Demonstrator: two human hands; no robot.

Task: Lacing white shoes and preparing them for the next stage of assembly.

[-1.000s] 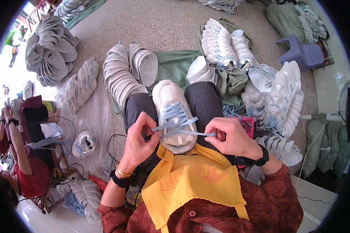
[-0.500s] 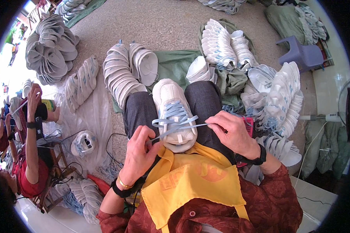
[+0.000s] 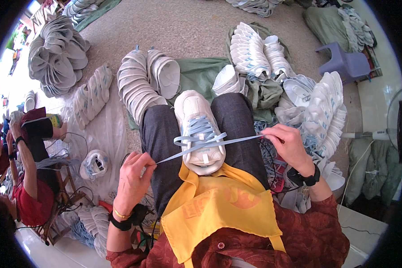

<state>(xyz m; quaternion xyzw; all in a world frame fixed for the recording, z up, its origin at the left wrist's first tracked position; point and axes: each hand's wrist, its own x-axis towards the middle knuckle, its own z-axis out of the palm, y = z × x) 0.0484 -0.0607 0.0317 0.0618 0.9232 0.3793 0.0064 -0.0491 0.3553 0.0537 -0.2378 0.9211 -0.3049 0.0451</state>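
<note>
A white sneaker (image 3: 193,105) sits between my knees, toe pointing away from me. Its light blue shoelace (image 3: 200,128) crisscrosses up the tongue, with a loop sticking out on each side near the top. Pinched in my left hand (image 3: 133,181) is one lace end, pulled out to the left and toward me. My right hand (image 3: 290,147) pinches the other end, out to the right. Both ends stretch straight and cross above the tongue. The yellow apron (image 3: 219,214) covers my lap, just below the shoe's heel.
Nested white shoe uppers (image 3: 136,85) stand in front of my left knee. More stacks (image 3: 250,49) lie front right, near a purple stool (image 3: 344,62). A laced sneaker (image 3: 95,164) rests on plastic sheeting at left. A co-worker in a red shirt (image 3: 33,201) sits far left.
My hands have moved apart, left hand to the left and right hand to the right, drawing the lace ends out longer. The co-worker's raised arm has come down.
</note>
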